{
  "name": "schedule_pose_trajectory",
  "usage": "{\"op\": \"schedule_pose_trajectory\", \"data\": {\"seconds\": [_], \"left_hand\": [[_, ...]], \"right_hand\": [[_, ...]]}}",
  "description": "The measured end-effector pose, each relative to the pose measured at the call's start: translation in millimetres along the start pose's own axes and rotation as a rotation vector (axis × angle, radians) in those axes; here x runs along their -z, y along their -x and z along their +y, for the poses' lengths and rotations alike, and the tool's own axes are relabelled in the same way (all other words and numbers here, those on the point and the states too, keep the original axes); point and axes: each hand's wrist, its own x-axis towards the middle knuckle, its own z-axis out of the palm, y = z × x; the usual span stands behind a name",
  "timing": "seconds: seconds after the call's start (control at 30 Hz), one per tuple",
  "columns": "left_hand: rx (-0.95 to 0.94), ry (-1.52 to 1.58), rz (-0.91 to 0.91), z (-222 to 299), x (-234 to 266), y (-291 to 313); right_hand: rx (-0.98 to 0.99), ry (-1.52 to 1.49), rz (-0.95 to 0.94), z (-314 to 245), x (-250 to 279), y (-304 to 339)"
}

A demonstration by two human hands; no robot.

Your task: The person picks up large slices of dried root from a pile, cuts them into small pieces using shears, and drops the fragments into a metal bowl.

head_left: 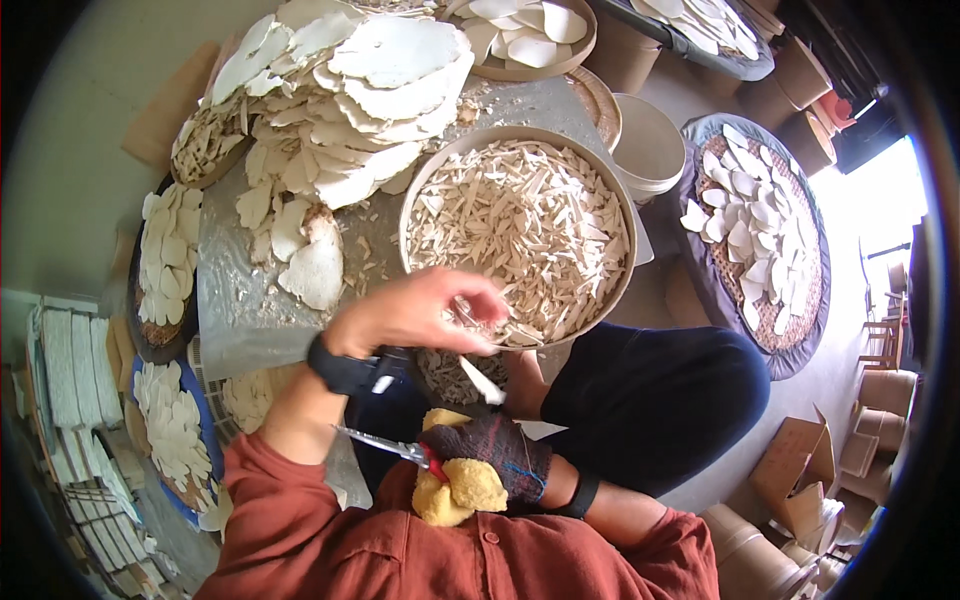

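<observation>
My left hand (430, 308), with a dark band at its wrist, is over the near rim of a round tray (632, 225). Its fingers are curved and apart, and pale chips (530, 230) show between them. A white sliver (483, 382) is just below the hand. At my lap, my right hand (478, 468) is wrapped in dark checked cloth with fuzzy yellow padding (470, 492). It is closed on a knife (385, 443), whose silver blade points left from a red base. The padding hides most of the grip.
Stacked thin white sheets (390, 110) and a loose sheet (315, 262) lie on the grey work surface. A dark bowl of scraps (445, 375) is below the tray. A white bucket (648, 145) and a covered basket of flakes (755, 230) stand right. Cardboard boxes (800, 465) are lower right.
</observation>
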Motion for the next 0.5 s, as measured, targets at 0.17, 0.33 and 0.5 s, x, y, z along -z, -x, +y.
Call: {"op": "schedule_pose_trajectory", "data": {"seconds": [0.17, 0.33, 0.5], "left_hand": [[-0.387, -0.669, 0.361, -24, -60, -91], [-0.077, -0.902, 0.535, -37, -30, -87], [0.194, -0.503, 0.505, -49, 10, -8]], "right_hand": [[-0.006, -0.088, -0.032, -10, 7, -4], [-0.131, -0.016, -0.11, -12, 15, 0], [-0.105, -0.107, -0.063, -3, 8, 1]]}}
